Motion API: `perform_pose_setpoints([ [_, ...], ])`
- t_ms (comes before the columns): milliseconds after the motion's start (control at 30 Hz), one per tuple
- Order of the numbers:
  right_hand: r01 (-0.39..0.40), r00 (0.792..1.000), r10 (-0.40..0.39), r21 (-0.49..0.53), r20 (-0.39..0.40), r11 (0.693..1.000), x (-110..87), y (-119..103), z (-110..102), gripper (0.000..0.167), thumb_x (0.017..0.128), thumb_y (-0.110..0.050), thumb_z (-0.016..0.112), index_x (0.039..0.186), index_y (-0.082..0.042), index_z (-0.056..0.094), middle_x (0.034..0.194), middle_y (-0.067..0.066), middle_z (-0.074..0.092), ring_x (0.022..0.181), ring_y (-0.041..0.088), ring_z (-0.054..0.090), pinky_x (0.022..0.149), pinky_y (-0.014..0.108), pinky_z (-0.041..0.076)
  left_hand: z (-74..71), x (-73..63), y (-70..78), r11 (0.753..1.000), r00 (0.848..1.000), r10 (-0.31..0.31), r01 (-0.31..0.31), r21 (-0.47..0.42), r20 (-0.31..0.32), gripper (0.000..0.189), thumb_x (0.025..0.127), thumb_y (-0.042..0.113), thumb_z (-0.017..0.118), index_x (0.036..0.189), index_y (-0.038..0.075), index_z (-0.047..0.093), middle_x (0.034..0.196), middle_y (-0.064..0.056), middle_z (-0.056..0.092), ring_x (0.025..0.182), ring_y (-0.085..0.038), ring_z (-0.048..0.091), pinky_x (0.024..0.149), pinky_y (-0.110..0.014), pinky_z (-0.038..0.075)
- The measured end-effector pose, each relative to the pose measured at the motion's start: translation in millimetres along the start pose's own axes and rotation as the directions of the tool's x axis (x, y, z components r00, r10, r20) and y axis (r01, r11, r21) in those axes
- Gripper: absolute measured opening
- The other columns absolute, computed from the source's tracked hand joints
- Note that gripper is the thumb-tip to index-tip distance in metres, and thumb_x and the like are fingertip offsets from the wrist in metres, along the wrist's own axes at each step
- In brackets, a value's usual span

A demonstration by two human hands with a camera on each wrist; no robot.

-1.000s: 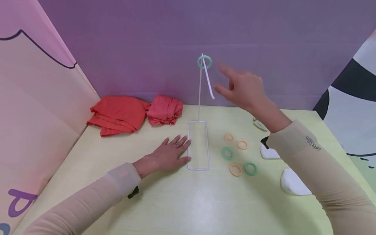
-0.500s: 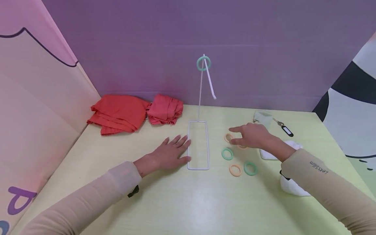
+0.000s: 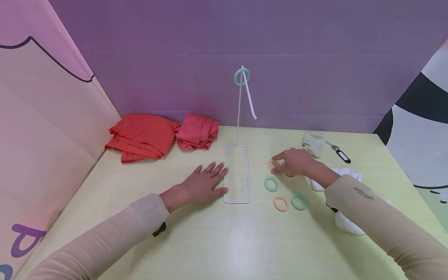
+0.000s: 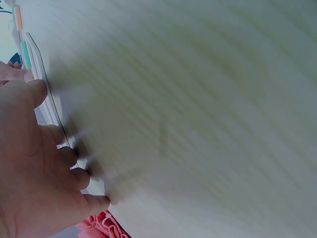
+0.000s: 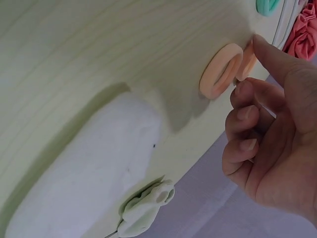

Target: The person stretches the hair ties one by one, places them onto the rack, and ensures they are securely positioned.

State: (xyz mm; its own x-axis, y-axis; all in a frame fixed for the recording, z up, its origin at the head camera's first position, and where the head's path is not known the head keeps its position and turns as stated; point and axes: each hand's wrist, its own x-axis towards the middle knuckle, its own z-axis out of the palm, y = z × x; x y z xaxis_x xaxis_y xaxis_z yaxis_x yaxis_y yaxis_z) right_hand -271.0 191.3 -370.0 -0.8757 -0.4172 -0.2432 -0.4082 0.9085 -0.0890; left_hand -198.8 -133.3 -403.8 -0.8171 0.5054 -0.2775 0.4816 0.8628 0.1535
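My left hand [image 3: 197, 184] lies flat on the table, fingers spread, with its fingertips over the left side of the white wire stand's base [image 3: 248, 182]. A green ring [image 3: 235, 77] hangs at the back of the stand's sloping arm [image 3: 249, 97]. My right hand [image 3: 295, 161] pinches the farthest orange ring [image 5: 246, 64] between thumb and index finger, the other fingers curled. Right beside it, a second orange ring [image 5: 205, 82] is partly covered by the hand in the head view. Nearer lie two green rings [image 3: 265, 184] and another orange ring [image 3: 274, 203].
Folded red cloths [image 3: 143, 134] lie at the back left. On the right are a pale green cloth [image 3: 313, 143], a key with a black tag [image 3: 343, 156] and white padded items [image 3: 348, 225], partly behind the right sleeve. A purple backdrop [image 3: 157, 58] stands behind the table.
My right hand has come down from beside the stand's arm to the orange rings, and its thumb and index finger have closed on the farthest one. My left hand has stayed put.
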Motion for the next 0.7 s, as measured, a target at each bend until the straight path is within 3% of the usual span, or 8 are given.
perform_pose_setpoints([
  [133,0.020,1.000,-0.020,0.020,-0.010,1.000,1.6,-1,3,0.050,0.093,-0.048,0.065,0.136,-0.022,0.065,0.057,-0.002,0.062,0.069,0.019,0.061,0.049,0.032,0.039,1.5,0.2,-0.4,1.000,1.000,-0.002,0.002,0.003,-0.005,0.077,0.102,0.060,0.038,0.163,0.021,0.011,0.171,-0.001,0.008,0.158,-0.029,0.005,0.124,-0.060,0.011],
  [333,0.059,0.992,-0.061,-0.016,-0.110,0.998,1.0,-1,11,0.042,0.094,-0.044,0.064,0.129,-0.021,0.070,0.072,-0.003,0.072,0.089,0.029,0.070,0.049,0.034,0.044,1.5,0.1,-0.4,1.000,1.000,-0.004,0.004,-0.004,-0.009,0.076,0.102,0.060,0.038,0.163,0.022,0.012,0.171,-0.001,0.008,0.158,-0.029,0.004,0.124,-0.060,0.011],
  [500,0.087,0.975,-0.095,-0.048,-0.199,0.995,-2.3,-2,13,0.039,0.095,-0.041,0.062,0.126,-0.018,0.070,0.060,-0.003,0.064,0.071,0.026,0.067,0.044,0.033,0.039,1.4,0.0,-0.7,1.000,1.000,0.001,-0.001,-0.003,-0.015,0.076,0.102,0.059,0.038,0.163,0.021,0.012,0.171,-0.002,0.008,0.158,-0.029,0.005,0.124,-0.060,0.011],
  [600,0.103,0.946,-0.120,-0.070,-0.300,0.992,-8.4,-5,8,0.035,0.095,-0.038,0.063,0.123,-0.021,0.071,0.055,-0.004,0.058,0.056,0.020,0.059,0.041,0.031,0.033,1.9,-0.1,-0.7,1.000,1.000,0.011,-0.011,-0.004,-0.026,0.075,0.103,0.058,0.038,0.163,0.020,0.013,0.171,-0.003,0.009,0.158,-0.030,0.006,0.124,-0.061,0.012],
  [700,0.133,0.890,-0.161,-0.094,-0.428,0.987,-21.2,-14,-8,0.029,0.093,-0.036,0.064,0.119,-0.025,0.071,0.054,-0.007,0.057,0.048,0.013,0.049,0.039,0.030,0.030,1.9,-0.4,-0.7,1.000,0.999,0.018,-0.018,-0.007,-0.035,0.074,0.103,0.057,0.039,0.163,0.020,0.014,0.170,-0.004,0.010,0.158,-0.031,0.007,0.124,-0.061,0.012],
])
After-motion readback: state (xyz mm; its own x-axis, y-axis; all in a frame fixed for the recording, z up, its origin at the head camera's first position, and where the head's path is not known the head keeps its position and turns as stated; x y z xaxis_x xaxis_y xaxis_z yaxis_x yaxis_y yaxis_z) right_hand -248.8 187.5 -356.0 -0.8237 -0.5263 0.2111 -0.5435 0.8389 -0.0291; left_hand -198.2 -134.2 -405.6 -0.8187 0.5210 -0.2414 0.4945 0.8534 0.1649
